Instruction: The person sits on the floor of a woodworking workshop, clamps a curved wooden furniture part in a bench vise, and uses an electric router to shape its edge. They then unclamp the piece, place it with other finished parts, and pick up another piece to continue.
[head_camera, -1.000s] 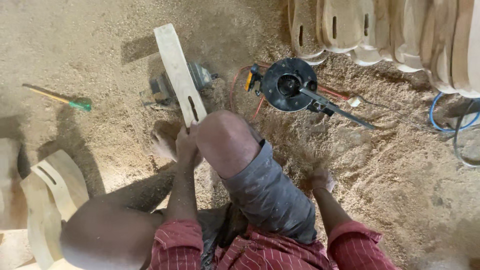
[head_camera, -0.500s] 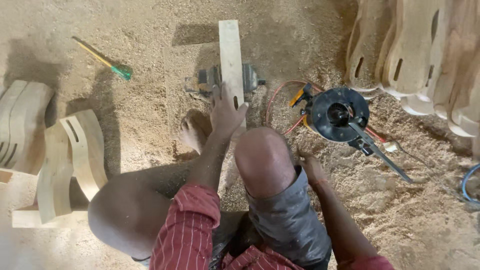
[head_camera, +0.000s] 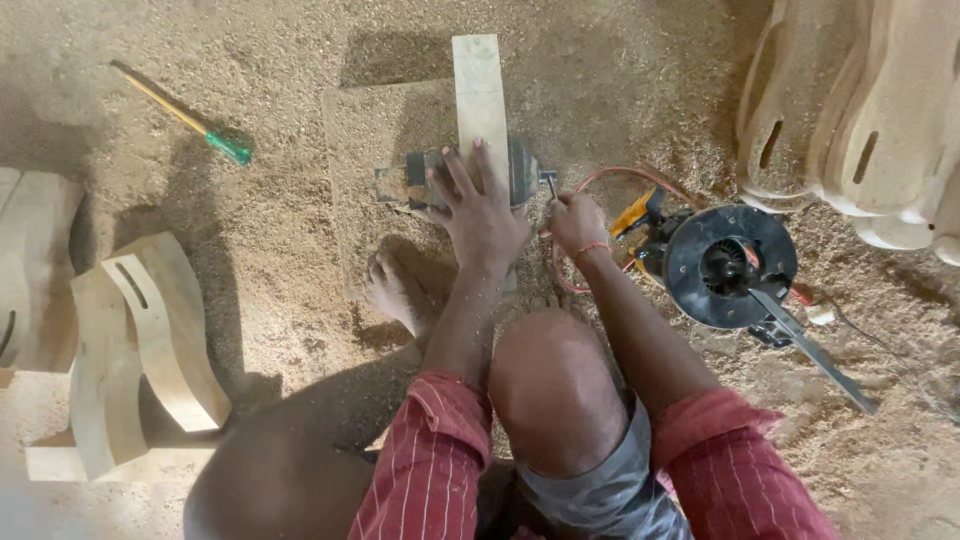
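Left hand (head_camera: 480, 215) lies spread flat on the stiff, light-looking plank (head_camera: 478, 100), right hand (head_camera: 577, 222) at three o'clock pinching a thin tool (head_camera: 551, 185).

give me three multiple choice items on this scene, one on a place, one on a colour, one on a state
1. Where does the left hand rest?
A. flat on the wooden plank
B. on the round black power tool
C. on the curved wooden pieces

2. What colour is the screwdriver handle?
A. red
B. green
C. blue

3. How is the right hand held?
A. open flat on the sawdust
B. closed around a small tool by the clamp
C. raised in the air

Answers:
1. A, its fingers spread over the plank where the clamp crosses it.
2. B, the end lying in the sawdust is green.
3. B, its fist is closed beside the clamp's end.
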